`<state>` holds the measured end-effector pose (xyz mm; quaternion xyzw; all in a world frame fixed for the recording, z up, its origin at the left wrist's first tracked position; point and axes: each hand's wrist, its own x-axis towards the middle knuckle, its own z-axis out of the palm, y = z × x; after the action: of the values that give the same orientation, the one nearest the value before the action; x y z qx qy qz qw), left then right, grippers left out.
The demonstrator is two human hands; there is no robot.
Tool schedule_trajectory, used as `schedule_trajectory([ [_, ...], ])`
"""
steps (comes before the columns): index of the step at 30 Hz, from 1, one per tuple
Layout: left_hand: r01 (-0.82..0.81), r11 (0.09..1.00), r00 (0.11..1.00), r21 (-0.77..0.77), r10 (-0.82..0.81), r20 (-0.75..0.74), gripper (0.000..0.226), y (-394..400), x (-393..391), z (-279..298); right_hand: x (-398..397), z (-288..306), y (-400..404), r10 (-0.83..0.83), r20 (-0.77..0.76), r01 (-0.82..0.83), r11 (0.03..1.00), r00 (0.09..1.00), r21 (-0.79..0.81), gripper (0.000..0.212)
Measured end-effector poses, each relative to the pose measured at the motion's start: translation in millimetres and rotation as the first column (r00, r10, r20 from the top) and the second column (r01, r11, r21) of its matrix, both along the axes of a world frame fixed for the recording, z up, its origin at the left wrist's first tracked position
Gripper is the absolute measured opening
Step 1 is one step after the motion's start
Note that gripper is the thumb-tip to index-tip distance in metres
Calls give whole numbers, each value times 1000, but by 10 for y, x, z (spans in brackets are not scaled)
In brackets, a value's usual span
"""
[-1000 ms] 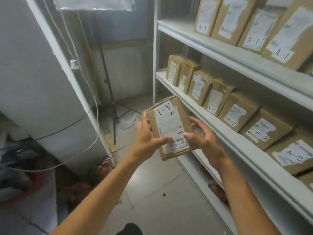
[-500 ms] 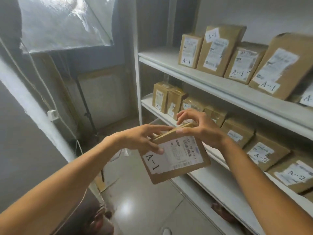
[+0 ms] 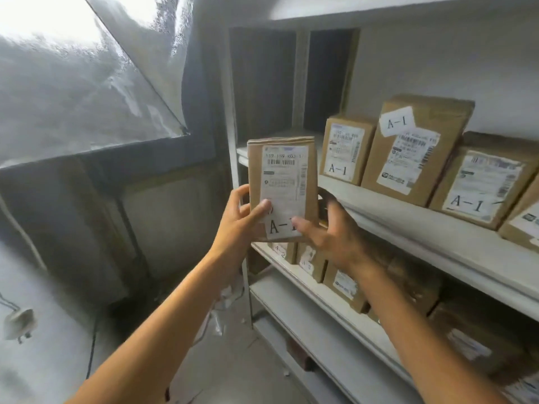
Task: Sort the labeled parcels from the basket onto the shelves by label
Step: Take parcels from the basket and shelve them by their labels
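Parcel [image 3: 282,188] stands upright in the air in front of the left end of the upper shelf [image 3: 414,225], its white label facing the camera with "A-1" at the bottom. Left hand [image 3: 243,223] grips its lower left edge, thumb curled onto the label, fingers behind. Right hand [image 3: 332,228] holds the lower right corner, thumb pressed on the front, fingers curled round the side. On the upper shelf, just to the right, stands a row of boxes [image 3: 414,150] marked A-1. Below, the lower shelf [image 3: 323,298] carries more labelled boxes.
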<state>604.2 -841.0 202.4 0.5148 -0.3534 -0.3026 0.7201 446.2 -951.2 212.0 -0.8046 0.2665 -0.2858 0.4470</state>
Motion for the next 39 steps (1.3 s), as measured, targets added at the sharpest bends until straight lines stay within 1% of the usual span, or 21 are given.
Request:
schedule_trajectory([
  [2,5,1000,998,-5,-4,69,42,-200,173,147,255,46,-142,-66,47,68,997,997,-31,49],
  [4,-2,1000,982,7,0,187,35,-397,386,253,477,103,-341,-116,74,121,990,990,-72,45],
  [7,-72,997,928,29,56,368,35,-688,683,338,820,155,-630,-196,72,206,963,978,-174,42],
  [8,-102,994,916,32,81,392,36,-785,781,329,929,160,-713,-230,66,239,950,971,-202,44],
  [10,-141,989,914,38,115,390,40,-995,976,272,1129,157,-845,-296,58,301,923,954,-241,49],
  [13,-184,982,892,35,152,427,42,-1317,1221,214,1398,148,-1028,-362,70,367,891,929,-268,57],
  [17,-229,973,808,32,172,563,48,-1687,1469,228,1620,101,-1198,-490,65,489,834,869,-256,50],
  [19,-186,982,782,31,129,609,50,-1825,1577,211,1662,54,-1219,-533,60,530,810,844,-250,57],
  [21,-96,994,791,51,45,610,49,-1922,1643,166,1674,3,-1185,-555,89,560,800,827,-217,65],
  [23,-8,996,797,86,-45,602,48,-1977,1669,102,1677,-53,-1132,-585,123,595,766,802,-243,64],
  [25,47,994,783,95,-95,615,55,-2013,1670,34,1687,-89,-1102,-632,117,636,719,766,-280,61],
  [28,28,994,733,102,-89,675,69,-2013,1658,-31,1696,-90,-1091,-673,41,650,695,739,-307,58],
  [30,-16,992,680,127,-82,729,73,-1971,1630,-69,1655,-98,-1075,-678,-31,630,698,735,-341,55],
  [31,-47,989,644,143,-79,761,73,-1941,1606,-90,1615,-104,-1060,-676,-70,610,700,733,-370,53],
  [33,-106,980,533,167,-85,842,65,-1862,1521,-133,1480,-135,-1018,-671,-162,544,698,724,-465,49],
  [34,-118,977,450,177,-106,886,61,-1821,1460,-149,1384,-157,-993,-679,-220,496,685,701,-533,47],
  [36,-107,976,261,190,-157,953,54,-1755,1283,-173,1137,-211,-926,-725,-327,402,633,606,-661,47],
  [37,-93,977,195,192,-171,966,53,-1721,1175,-183,1000,-237,-879,-750,-357,373,610,557,-700,49],
  [39,-43,982,126,183,-176,976,55,-1654,902,-175,687,-257,-747,-789,-374,369,574,488,-731,53],
])
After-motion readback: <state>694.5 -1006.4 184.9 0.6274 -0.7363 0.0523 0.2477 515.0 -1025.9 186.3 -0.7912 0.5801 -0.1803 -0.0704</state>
